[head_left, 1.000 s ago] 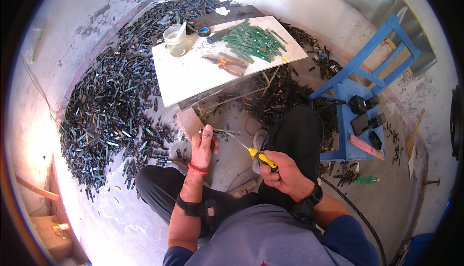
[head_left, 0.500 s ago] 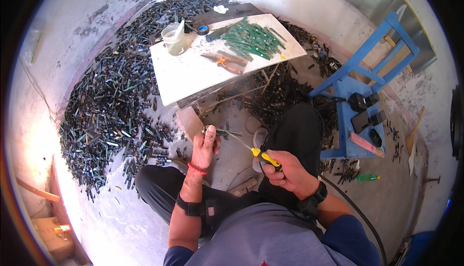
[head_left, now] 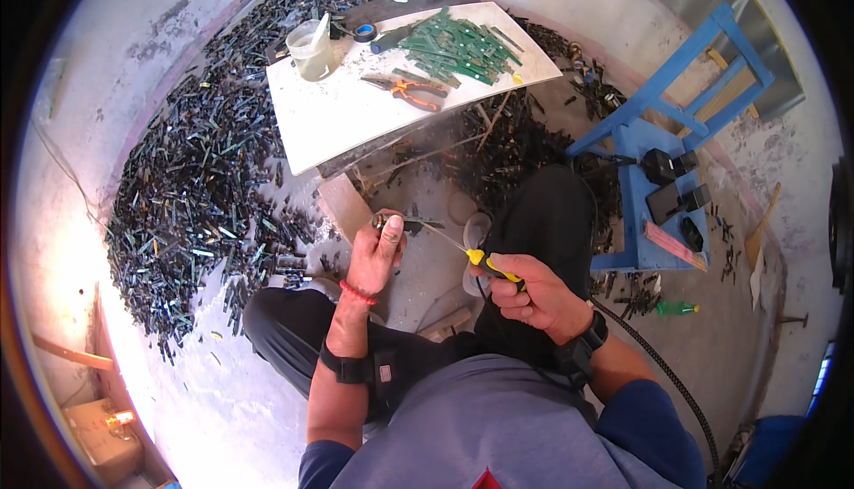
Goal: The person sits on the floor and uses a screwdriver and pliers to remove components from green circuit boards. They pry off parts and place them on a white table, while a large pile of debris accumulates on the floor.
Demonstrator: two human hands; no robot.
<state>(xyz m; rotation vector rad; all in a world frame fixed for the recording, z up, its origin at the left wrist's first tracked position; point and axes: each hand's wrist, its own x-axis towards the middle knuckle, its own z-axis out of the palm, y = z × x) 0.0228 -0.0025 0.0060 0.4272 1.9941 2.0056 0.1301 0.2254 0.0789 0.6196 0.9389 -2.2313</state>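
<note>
- Left hand [head_left: 377, 253] pinched an unfinished-looking strip [head_left: 422, 221] in front of the table [head_left: 311, 129]
- Right hand [head_left: 534, 293] gripped an iron [head_left: 486, 264]
- Green strips [head_left: 458, 49] atop the table looked done
- Heap [head_left: 200, 187] to its left was perhaps undone

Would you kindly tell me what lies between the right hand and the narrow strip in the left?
The head view shows the soldering iron extending from the right hand toward the narrow strip, its thin metal shaft foremost.
</note>
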